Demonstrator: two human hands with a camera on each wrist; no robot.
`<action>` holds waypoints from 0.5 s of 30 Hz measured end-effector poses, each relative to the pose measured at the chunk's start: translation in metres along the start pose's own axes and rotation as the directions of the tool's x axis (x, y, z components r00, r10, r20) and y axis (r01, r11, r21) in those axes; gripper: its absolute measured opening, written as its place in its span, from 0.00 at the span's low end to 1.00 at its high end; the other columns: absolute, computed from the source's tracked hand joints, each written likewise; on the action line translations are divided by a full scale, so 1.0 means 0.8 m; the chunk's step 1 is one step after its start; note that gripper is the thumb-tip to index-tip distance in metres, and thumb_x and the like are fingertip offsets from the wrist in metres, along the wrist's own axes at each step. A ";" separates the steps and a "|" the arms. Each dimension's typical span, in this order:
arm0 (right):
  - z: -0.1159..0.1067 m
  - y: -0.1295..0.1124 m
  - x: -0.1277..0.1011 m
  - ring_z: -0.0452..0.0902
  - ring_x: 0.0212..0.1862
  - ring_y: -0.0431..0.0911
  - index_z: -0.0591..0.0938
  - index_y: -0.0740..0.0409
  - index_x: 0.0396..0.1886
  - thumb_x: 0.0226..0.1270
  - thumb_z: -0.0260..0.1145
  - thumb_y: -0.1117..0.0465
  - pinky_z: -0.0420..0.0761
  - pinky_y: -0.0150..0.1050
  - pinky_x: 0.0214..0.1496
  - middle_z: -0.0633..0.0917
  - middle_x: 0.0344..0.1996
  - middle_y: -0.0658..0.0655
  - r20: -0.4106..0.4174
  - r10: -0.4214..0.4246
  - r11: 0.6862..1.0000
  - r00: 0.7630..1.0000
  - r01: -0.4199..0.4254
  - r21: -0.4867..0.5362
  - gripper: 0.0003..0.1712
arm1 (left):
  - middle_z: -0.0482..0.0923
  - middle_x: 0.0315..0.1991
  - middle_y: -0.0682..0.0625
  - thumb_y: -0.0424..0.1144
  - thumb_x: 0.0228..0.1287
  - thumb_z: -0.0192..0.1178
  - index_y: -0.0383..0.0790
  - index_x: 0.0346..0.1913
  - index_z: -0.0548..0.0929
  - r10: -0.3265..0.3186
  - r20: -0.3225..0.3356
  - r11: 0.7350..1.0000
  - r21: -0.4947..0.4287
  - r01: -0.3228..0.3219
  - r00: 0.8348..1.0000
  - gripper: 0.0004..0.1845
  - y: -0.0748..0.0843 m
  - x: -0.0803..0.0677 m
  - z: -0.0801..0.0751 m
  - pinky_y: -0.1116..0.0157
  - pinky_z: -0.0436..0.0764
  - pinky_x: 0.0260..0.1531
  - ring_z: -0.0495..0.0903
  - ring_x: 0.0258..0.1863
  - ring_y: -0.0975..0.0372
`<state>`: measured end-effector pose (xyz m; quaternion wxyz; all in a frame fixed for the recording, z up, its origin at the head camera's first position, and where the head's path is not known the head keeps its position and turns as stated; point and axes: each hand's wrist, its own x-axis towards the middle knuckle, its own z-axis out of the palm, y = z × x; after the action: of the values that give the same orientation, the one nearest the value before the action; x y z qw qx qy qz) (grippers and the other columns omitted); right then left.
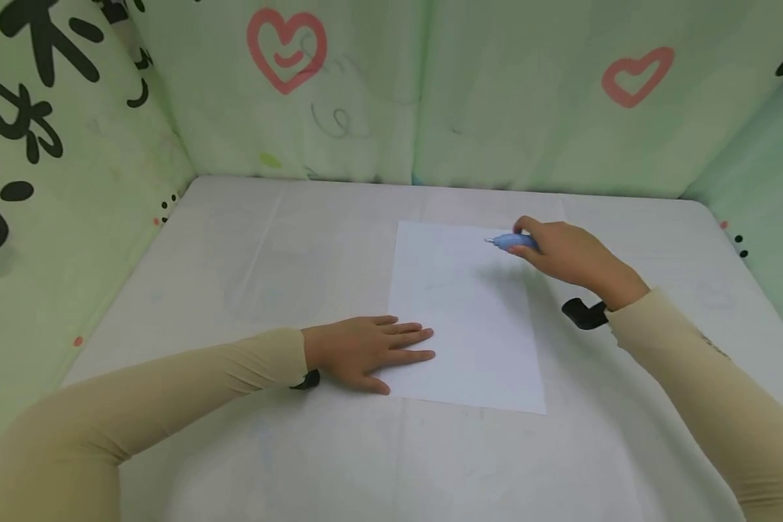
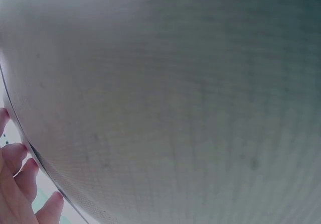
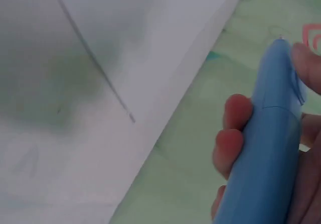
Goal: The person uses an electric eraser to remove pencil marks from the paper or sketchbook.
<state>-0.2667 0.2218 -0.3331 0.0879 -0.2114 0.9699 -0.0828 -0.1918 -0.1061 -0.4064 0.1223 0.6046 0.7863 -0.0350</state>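
Observation:
A white sheet of paper (image 1: 463, 348) lies on the white-covered table. My left hand (image 1: 372, 351) rests on its left edge, fingers spread and straight; in the left wrist view only fingertips (image 2: 27, 179) show at the lower left. Over the sheet's upper right corner, my right hand (image 1: 570, 254) grips a thick blue pen-shaped tool (image 1: 518, 241) with a thin metal tip that points left. The right wrist view shows this blue tool (image 3: 266, 133) from close up, fingers curled round its body and the thumb near its narrow end.
The white table cover (image 1: 287, 254) extends around the sheet. Light green curtains (image 1: 496, 116) with red hearts and black marks enclose the back and sides. Black wrist cameras sit at the left cuff (image 1: 305, 380) and below the right cuff (image 1: 583, 313).

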 end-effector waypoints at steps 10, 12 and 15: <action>0.017 0.108 -0.063 0.73 0.37 0.57 0.66 0.74 0.51 0.69 0.57 0.55 0.73 0.52 0.38 0.77 0.41 0.75 0.038 0.222 0.965 0.974 -0.225 0.137 0.25 | 0.43 0.76 0.46 0.58 0.68 0.47 0.48 0.75 0.48 -0.153 -0.052 0.988 -0.040 0.151 0.987 0.38 -0.007 -0.008 -0.017 0.55 0.51 0.73 0.45 0.76 0.56; 0.025 0.124 -0.070 0.72 0.38 0.59 0.68 0.77 0.49 0.68 0.58 0.58 0.73 0.53 0.39 0.76 0.39 0.75 0.023 0.233 0.962 0.972 -0.234 0.138 0.23 | 0.44 0.76 0.45 0.55 0.67 0.51 0.48 0.75 0.48 -0.245 -0.076 0.969 -0.051 0.241 0.967 0.39 -0.011 -0.012 -0.025 0.54 0.51 0.73 0.46 0.76 0.56; 0.037 0.142 -0.077 0.72 0.40 0.62 0.69 0.79 0.48 0.67 0.59 0.61 0.73 0.55 0.40 0.75 0.40 0.77 0.024 0.244 0.958 0.969 -0.245 0.151 0.23 | 0.46 0.75 0.43 0.50 0.67 0.54 0.46 0.75 0.49 -0.383 -0.146 0.924 -0.079 0.375 0.912 0.39 -0.020 -0.019 -0.035 0.55 0.52 0.73 0.48 0.75 0.55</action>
<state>-0.2501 0.3461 -0.3758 0.1157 -0.0828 0.9792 -0.1449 -0.2074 -0.1192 -0.3771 0.0648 0.4384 0.8964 0.0094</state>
